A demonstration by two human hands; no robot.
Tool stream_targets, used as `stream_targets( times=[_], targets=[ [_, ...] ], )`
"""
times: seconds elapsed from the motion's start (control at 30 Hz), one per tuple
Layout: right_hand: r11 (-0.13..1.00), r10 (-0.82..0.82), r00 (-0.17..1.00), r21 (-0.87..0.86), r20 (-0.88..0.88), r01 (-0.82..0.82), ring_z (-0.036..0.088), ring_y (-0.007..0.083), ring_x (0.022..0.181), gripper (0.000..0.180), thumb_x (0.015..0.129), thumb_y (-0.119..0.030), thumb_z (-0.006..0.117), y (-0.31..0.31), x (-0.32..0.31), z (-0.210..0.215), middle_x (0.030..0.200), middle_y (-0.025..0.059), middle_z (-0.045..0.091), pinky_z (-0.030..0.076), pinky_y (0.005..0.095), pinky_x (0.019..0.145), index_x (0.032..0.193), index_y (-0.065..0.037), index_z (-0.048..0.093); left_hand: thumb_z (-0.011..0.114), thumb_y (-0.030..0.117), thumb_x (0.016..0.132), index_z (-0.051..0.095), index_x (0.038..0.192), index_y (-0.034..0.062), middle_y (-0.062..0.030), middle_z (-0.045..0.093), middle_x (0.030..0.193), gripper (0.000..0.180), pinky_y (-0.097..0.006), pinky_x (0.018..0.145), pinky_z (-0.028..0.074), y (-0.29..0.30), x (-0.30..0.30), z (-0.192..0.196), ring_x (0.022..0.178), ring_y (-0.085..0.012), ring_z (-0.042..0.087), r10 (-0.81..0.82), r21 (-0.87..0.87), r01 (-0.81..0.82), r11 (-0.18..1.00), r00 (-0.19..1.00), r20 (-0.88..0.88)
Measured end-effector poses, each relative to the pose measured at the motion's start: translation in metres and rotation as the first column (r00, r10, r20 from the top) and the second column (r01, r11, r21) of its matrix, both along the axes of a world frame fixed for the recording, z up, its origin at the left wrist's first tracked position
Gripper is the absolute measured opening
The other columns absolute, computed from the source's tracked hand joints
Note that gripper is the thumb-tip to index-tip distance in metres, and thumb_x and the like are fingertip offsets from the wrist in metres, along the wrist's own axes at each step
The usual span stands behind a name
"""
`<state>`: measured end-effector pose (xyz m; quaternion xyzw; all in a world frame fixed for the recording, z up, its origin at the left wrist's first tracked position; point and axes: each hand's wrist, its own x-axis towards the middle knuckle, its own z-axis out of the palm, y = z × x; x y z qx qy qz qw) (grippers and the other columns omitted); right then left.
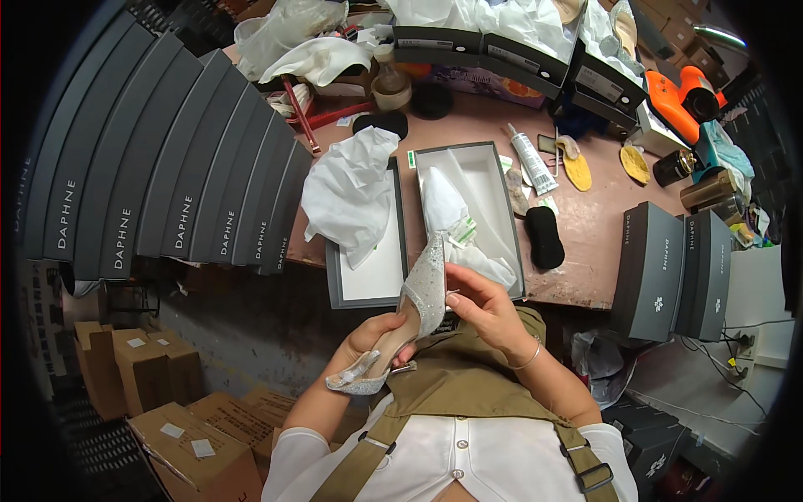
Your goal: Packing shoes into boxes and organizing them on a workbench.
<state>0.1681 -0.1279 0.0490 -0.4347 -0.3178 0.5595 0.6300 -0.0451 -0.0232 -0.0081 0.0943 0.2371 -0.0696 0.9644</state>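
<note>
A glittery silver high-heeled shoe [427,294] with a pointed toe is tilted in front of my body, toe pointing away from me. My left hand [374,333] is wrapped around its middle. At the shoe's right side, near the toe, the fingers of my right hand [492,316] are curled against it; what lies between thumb and forefinger is hard to make out. Just beyond is an open shoebox [514,224] with white tissue and a white-wrapped item [442,199] inside. Left of it, crumpled white paper [347,191] lies over the grey box lid [336,280].
Dark grey shoeboxes [176,159] are stacked at left, with two more [651,272] at right. A white tube [532,156], yellow insoles [577,171] and a black oval pad [545,238] lie on the table. Open boxes [523,69] stand at the back. Cartons [196,448] occupy the floor at lower left.
</note>
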Motion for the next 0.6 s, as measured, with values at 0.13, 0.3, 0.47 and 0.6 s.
stream_targets(
  times=[0.13, 0.3, 0.47, 0.6],
  targets=[
    [0.999, -0.021, 0.999, -0.032, 0.030, 0.022, 0.056, 0.0159, 0.108, 0.044, 0.092, -0.006, 0.059, 0.001, -0.002, -0.003, 0.117, 0.0093, 0.059, 0.044, 0.0303, 0.095, 0.134, 0.002, 0.046, 0.041, 0.039, 0.097, 0.052, 0.111, -0.0127, -0.0183, 0.061, 0.064, 0.055, -0.027, 0.040, 0.046, 0.002, 0.001, -0.003, 0.044, -0.0196, 0.056, -0.063, 0.049, 0.062, 0.997, 0.998, 0.020],
    [0.999, -0.045, 0.998, -0.021, 0.046, 0.046, 0.056, 0.0118, 0.099, 0.041, 0.091, -0.007, 0.061, 0.005, -0.007, -0.003, 0.115, 0.0061, 0.056, 0.047, 0.0256, 0.086, 0.130, 0.001, 0.051, 0.039, 0.036, 0.097, 0.049, 0.115, -0.0150, -0.0193, 0.061, 0.068, 0.054, -0.024, 0.035, 0.043, -0.004, 0.001, -0.005, 0.040, -0.0172, 0.054, -0.016, 0.030, 0.013, 0.999, 0.993, 0.120],
    [0.998, -0.046, 0.990, -0.027, 0.136, 0.050, 0.057, 0.0141, 0.102, 0.039, 0.091, -0.006, 0.061, 0.007, -0.009, -0.005, 0.115, 0.0071, 0.057, 0.047, 0.0282, 0.089, 0.128, 0.002, 0.052, 0.039, 0.035, 0.098, 0.047, 0.117, -0.0161, -0.0211, 0.059, 0.068, 0.055, -0.023, 0.032, 0.041, -0.009, 0.004, -0.004, 0.040, -0.0176, 0.054, 0.058, -0.093, -0.040, 0.995, 0.978, 0.201],
    [0.997, -0.066, 0.982, -0.031, 0.175, 0.072, 0.058, 0.0146, 0.104, 0.038, 0.091, -0.005, 0.060, 0.010, -0.010, -0.003, 0.118, 0.0068, 0.056, 0.046, 0.0290, 0.091, 0.128, 0.002, 0.052, 0.037, 0.032, 0.098, 0.041, 0.121, -0.0184, -0.0225, 0.059, 0.069, 0.056, -0.023, 0.031, 0.042, -0.010, 0.005, 0.000, 0.039, -0.0181, 0.054, 0.092, -0.140, -0.070, 0.988, 0.984, 0.155]
  ],
)
